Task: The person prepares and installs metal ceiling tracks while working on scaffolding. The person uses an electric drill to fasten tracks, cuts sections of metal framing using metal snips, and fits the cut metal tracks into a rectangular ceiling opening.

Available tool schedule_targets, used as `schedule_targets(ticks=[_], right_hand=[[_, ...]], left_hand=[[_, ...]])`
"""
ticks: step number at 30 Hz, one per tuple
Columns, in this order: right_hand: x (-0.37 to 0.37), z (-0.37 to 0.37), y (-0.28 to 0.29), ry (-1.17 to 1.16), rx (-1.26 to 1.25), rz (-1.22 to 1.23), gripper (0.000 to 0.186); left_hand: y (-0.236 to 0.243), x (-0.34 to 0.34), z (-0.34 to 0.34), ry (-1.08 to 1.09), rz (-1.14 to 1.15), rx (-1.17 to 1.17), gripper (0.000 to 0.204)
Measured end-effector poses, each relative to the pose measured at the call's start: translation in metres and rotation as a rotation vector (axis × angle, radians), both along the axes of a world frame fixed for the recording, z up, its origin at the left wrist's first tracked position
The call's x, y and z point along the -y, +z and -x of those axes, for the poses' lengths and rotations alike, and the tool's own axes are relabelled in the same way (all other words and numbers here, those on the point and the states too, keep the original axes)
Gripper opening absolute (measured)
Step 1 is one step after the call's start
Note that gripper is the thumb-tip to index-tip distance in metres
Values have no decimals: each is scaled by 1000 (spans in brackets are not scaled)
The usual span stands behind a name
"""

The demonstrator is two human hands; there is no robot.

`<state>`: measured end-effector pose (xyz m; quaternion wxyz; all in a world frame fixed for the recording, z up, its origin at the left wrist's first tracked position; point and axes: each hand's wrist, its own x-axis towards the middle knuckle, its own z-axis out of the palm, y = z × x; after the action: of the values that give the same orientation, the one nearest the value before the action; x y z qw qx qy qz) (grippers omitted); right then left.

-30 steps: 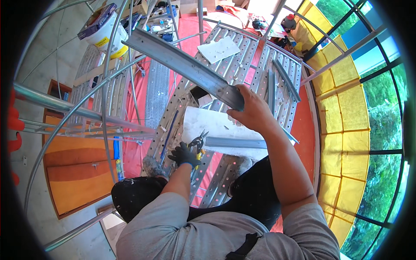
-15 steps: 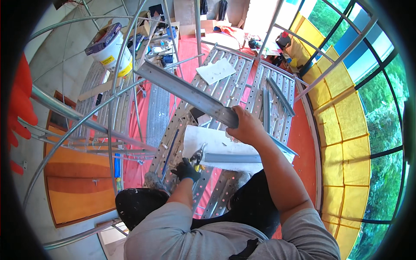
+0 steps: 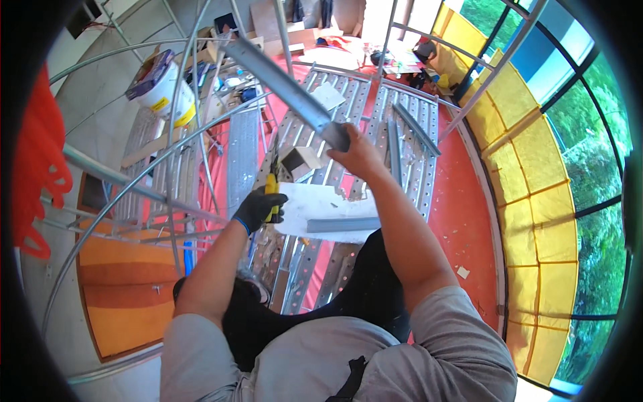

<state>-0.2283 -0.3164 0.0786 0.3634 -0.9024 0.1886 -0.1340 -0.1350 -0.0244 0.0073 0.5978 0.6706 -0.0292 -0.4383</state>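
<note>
The left hand (image 3: 260,208) and the snips (image 3: 271,191) have moved most since the earlier frame: they were low over the near left corner of the white board, and are now raised off its left edge, with the blades pointing toward the far side. The long metal channel (image 3: 284,87) now points more steeply toward the far side, and the right hand (image 3: 355,154) has shifted farther off with it. The whole view has shifted a little too.

Largest is the perforated metal platform (image 3: 418,177), with yellow sheeting (image 3: 536,224) well to its right. The long channel is held up over the platform, slanting far left; the bare right hand pinches its near end between thumb and fingers. Below lies the white board (image 3: 321,197), bearing a shorter channel (image 3: 343,224) along its near part. Beyond the board sits an open box (image 3: 300,161), dark inside. Smallest are the snips; the gloved left hand has its fingers curled around their yellow handles.
</note>
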Motion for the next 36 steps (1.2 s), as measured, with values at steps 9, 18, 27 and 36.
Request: schedule_targets(ticks=[9, 18, 27, 36], right_hand=[[-2, 22, 17, -42, -16, 271, 55], [-29, 28, 26, 39, -45, 292, 53], [-35, 29, 23, 83, -21, 336, 54], [-46, 34, 31, 96, 29, 320, 64]], left_hand=[[80, -39, 96, -347, -74, 472, 61], [92, -36, 112, -415, -178, 508, 72], [97, -36, 109, -342, -67, 433, 63], [78, -31, 104, -377, -110, 449, 63]])
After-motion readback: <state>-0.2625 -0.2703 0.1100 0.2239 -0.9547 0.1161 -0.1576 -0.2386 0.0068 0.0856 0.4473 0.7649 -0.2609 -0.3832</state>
